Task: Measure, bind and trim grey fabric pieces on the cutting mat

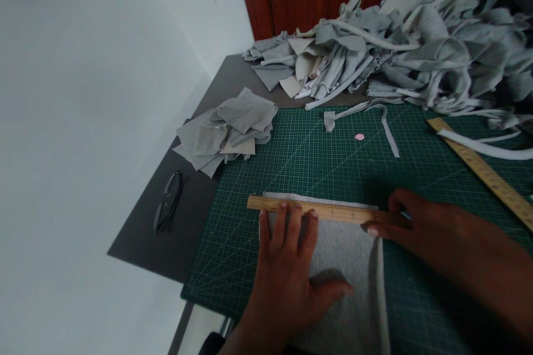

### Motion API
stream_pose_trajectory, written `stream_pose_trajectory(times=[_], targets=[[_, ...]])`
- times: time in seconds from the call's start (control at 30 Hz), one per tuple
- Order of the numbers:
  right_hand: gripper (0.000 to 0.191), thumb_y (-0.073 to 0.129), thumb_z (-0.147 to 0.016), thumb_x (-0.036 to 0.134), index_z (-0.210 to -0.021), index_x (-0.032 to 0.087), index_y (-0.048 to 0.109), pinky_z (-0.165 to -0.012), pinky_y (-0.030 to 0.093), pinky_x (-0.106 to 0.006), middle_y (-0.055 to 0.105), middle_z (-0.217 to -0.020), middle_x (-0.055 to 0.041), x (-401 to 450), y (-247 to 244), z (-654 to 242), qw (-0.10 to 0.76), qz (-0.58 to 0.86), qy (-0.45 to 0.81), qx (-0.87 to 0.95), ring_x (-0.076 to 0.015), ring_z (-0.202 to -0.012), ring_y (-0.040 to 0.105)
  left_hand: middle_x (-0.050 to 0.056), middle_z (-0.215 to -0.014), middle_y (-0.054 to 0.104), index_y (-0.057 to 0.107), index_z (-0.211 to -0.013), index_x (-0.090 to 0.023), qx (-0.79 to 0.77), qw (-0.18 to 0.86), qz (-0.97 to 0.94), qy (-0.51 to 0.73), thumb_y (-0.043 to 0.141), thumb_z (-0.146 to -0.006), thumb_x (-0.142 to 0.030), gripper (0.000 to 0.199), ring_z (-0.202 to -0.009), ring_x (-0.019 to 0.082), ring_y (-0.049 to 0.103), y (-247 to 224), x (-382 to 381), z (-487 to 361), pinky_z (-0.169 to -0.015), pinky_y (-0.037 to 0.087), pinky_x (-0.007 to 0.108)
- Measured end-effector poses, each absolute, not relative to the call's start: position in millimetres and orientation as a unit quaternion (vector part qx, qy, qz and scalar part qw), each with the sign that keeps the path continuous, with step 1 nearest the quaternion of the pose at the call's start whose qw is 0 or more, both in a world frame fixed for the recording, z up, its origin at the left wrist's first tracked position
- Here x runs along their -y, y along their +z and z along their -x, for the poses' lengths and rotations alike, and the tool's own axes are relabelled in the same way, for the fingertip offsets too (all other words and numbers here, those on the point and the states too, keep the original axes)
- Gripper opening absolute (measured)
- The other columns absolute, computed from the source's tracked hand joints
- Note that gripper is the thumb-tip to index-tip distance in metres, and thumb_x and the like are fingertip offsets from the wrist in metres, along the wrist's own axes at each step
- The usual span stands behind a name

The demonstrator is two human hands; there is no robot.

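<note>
A wooden ruler (333, 212) lies across a piece of grey fabric (341, 255), close to its far edge. A narrow pale strip of the fabric shows beyond the ruler. My left hand (287, 266) is spread flat on the cloth, fingertips pressing the ruler and thumb stretched out to the right. At the ruler's right end my right hand (410, 219) is closed around it, thumb by the fabric's right edge. A small pale bluish bit shows between the right fingers; I cannot tell what it is. Under the fabric is a green cutting mat (233, 238).
Stacked grey fabric pieces (233, 127) lie at the mat's left corner, with eyeglasses (169, 202) nearby. A large heap of grey scraps (416, 44) fills the back. On the mat are a pink oval piece (359, 137), a thin fabric strip (387, 127) and another wooden ruler (487, 169).
</note>
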State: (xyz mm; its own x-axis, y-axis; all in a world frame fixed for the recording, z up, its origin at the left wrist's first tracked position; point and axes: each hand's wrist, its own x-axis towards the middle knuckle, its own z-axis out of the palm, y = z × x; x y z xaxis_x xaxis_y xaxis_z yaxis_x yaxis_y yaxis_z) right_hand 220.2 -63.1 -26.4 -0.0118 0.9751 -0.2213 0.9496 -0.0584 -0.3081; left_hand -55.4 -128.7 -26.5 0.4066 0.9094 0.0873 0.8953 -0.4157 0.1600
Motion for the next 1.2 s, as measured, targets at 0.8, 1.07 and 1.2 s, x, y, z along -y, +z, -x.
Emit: stream_pose_trajectory(times=[0.8,1.07,1.2], targets=[[0.032,0.059,-0.093,0.057,-0.089,0.025,0.059,-0.057,0.034,-0.029,0.066,-0.069,0.0,60,11,-203,0.057,0.683,0.207,0.698,-0.0201,-0.063,0.063,0.02,-0.163,0.041,0.039,-0.16,-0.019,-0.526,0.01,-0.845,0.098,0.059,-0.084,-0.083,0.102,-0.153,0.046,0.029,-30,123,57,-0.12,0.025,0.073],[0.033,0.046,-0.103,0.05,-0.12,0.024,0.058,-0.07,0.049,-0.027,0.068,-0.092,-0.0007,69,24,-183,0.183,0.531,0.393,0.728,-0.0176,-0.08,0.063,0.021,-0.166,0.036,0.039,-0.16,-0.018,-0.523,0.012,-0.844,0.118,0.059,-0.087,-0.08,0.098,-0.156,0.044,0.025,-33,127,56,-0.121,0.021,0.074],[0.03,0.048,-0.105,0.043,-0.123,0.025,0.063,-0.091,0.051,-0.031,0.07,-0.115,-0.0039,78,15,-156,0.239,0.409,0.479,0.739,-0.0188,-0.103,0.064,0.02,-0.164,0.039,0.044,-0.157,-0.019,-0.524,0.022,-0.84,0.142,0.063,-0.086,-0.077,0.094,-0.155,0.045,0.026,-38,128,55,-0.121,0.021,0.074]])
